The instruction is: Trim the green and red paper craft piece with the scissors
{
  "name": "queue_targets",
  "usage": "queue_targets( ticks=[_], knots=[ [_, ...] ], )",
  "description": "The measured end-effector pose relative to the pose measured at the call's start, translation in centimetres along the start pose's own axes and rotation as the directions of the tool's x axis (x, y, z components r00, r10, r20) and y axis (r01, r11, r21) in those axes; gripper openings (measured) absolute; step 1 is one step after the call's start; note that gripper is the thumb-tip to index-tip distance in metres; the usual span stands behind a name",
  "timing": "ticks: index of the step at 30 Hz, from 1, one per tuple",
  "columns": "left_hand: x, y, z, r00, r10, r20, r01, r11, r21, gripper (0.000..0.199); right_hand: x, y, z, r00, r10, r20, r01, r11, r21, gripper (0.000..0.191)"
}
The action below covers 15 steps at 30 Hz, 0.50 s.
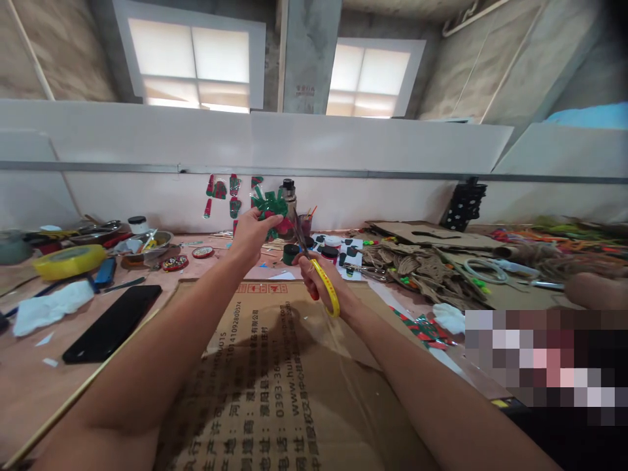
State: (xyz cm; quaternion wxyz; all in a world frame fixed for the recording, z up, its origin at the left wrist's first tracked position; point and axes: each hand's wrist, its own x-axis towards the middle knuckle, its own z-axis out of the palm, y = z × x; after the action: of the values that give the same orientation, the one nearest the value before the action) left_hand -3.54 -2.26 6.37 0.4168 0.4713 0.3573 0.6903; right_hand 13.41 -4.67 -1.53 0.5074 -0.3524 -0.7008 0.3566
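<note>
— Printed cardboard (235, 405) lies closest to you in the head view, under your bare forearms. What's in your left hand (249, 237)?

— Thumb and fingers are pinched nearly together on a glossy green-and-red piece (271, 205). I'm holding it up beyond the far edge of the board, with the black-capped bottle (288, 186) standing behind it.

— And your right hand (342, 288)?

— It's closed round the yellow handle of the scissors (336, 304), fingers curled in, blades pointing away from me and up beside the piece.

— Do the blades touch it?

— I can't tell. They overlap the bottle from where I look, and how far apart they stand is too small to make out.

— What else is hard to see?

— My fingers hide part of the piece's lower edge. Some of the lettering under me is lost behind my left arm and in shadow. Over on the right, a pixelated patch (544, 366) covers whatever is there, and just above it a blurred shape, perhaps somebody else's hand (596, 290), is cut off by the frame.
</note>
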Motion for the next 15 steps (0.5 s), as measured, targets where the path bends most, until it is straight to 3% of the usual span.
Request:
queue_targets(
  ticks=[8, 15],
  knots=[
    [0.51, 0.02, -0.64, 1.000, -0.003, 0.000, 0.003, 0.993, -0.119, 0.031, 0.07, -0.01, -0.21, 0.999, -0.006, 0.039, 0.010, 0.996, -0.088, 0.058],
    [0.53, -0.01, -0.58, 1.000, 0.019, -0.010, -0.019, 0.999, -0.034, 0.026, -0.22, -0.45, -0.02, 1.000, 0.017, 0.009, -0.017, 0.999, -0.044, 0.058]
  ],
)
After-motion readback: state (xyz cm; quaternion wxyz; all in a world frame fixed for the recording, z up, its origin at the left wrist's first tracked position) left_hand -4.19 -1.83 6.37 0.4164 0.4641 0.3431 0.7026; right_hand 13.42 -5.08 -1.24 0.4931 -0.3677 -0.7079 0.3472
